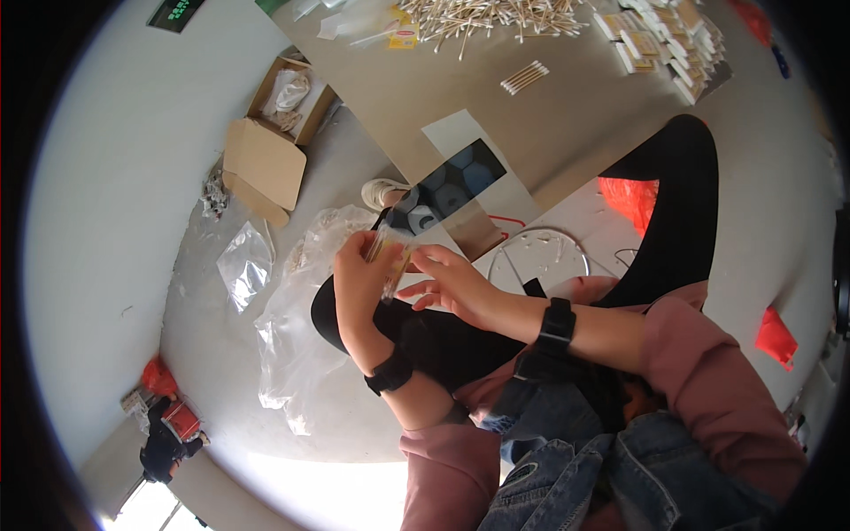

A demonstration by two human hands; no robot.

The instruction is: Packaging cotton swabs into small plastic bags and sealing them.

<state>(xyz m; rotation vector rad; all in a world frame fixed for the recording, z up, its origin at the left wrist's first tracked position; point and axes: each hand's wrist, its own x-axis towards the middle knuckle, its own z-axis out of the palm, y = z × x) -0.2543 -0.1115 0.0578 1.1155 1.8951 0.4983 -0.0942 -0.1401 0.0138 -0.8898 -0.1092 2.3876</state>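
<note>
My left hand (359,288) grips a small clear plastic packet (390,258) with pale sticks and a yellow label inside, held upright over my lap. My right hand (452,283) touches the packet's right edge with thumb and forefinger, the other fingers spread. Both wrists wear black bands. On the tan table (567,133) above lie a heap of cotton swabs (496,18), a small bundle of swabs (524,77) and rows of filled packets (668,40).
An open cardboard box (274,124) and clear plastic bags (283,310) lie on the floor at left. A round white wire stool (540,257) and red bags (630,199) sit under the table. Another person (168,442) crouches far lower left.
</note>
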